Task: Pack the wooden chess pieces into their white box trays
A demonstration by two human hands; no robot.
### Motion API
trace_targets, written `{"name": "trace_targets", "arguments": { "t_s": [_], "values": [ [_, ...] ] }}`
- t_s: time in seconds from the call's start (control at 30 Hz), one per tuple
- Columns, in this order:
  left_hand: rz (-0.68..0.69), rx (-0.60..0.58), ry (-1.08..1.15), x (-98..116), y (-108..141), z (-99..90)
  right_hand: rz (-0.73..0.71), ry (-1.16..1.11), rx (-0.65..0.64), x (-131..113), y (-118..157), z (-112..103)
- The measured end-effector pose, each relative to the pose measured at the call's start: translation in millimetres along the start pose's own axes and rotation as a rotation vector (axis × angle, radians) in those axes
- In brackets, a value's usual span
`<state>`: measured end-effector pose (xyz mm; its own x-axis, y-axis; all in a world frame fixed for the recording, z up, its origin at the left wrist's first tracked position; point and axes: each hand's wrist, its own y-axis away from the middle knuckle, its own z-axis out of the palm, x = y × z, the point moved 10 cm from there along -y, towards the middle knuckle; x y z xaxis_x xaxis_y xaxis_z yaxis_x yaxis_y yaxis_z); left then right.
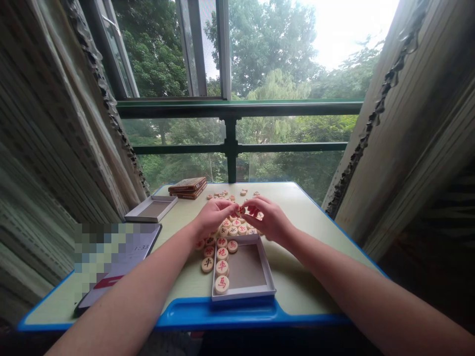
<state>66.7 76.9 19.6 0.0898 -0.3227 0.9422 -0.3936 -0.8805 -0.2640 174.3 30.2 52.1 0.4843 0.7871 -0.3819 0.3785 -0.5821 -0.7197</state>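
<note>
My left hand and my right hand meet above the middle of the table. A round xiangqi piece with a red character is pinched between the fingertips of both hands. Just beneath lie loose xiangqi pieces with red or black characters, partly hidden by my hands. Nearer to me is an open shallow box. A column of red-marked pieces stands along its left side, and another piece sits beside its top end. A black-marked piece lies outside the box's left wall.
An empty box lid or tray lies at the left, near two stacked brown boxes. A tablet, partly blurred, rests at the left edge. More pieces are scattered farther back. The table has a blue rim; curtains flank the window.
</note>
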Motion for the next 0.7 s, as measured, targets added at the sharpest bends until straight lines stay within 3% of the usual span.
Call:
{"name": "trace_targets", "arguments": {
  "t_s": [0.27,0.7],
  "values": [
    [-0.092,-0.061,0.169,-9,0,1.2,-0.057,0.07,0.003,-7,1,-2],
    [-0.095,-0.068,0.13,-17,0,-1.5,-0.005,0.076,-0.06,-8,1,2]
  ]
}}
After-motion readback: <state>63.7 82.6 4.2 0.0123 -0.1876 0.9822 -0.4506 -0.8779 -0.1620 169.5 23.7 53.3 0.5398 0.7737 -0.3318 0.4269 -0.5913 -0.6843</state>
